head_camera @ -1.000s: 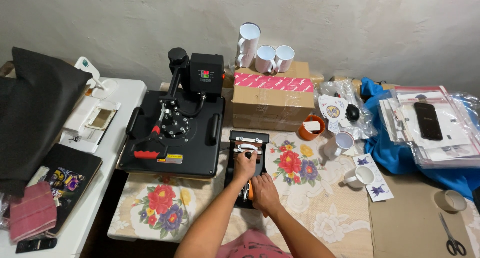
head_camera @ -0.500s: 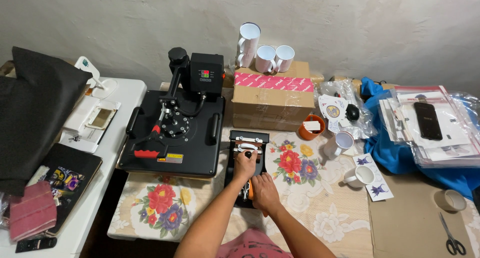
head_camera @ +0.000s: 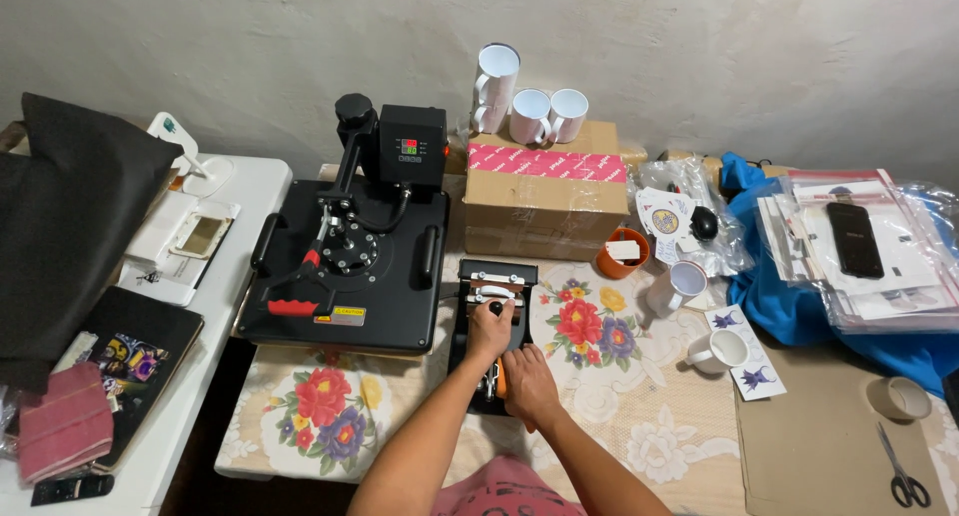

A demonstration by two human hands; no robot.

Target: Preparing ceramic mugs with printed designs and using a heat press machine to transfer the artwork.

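Observation:
A small black mug press [head_camera: 496,273] lies on the flowered tablecloth [head_camera: 320,401] in front of me. A white mug [head_camera: 495,294] sits in its clamp. My left hand [head_camera: 488,328] is closed over the near side of that mug. My right hand [head_camera: 525,384] is just below it, wrapped around the press's lever, whose orange grip [head_camera: 500,381] shows beside my fingers. The two hands almost touch. Most of the lever is hidden under my right hand.
A large black flat heat press [head_camera: 350,266] stands to the left. Behind is a cardboard box [head_camera: 544,191] topped with white mugs [head_camera: 549,114]. To the right are an orange bowl [head_camera: 621,254], two white mugs [head_camera: 679,281] [head_camera: 721,348], printed sheets, a blue cloth [head_camera: 789,296], a tape roll [head_camera: 904,398] and scissors [head_camera: 904,471].

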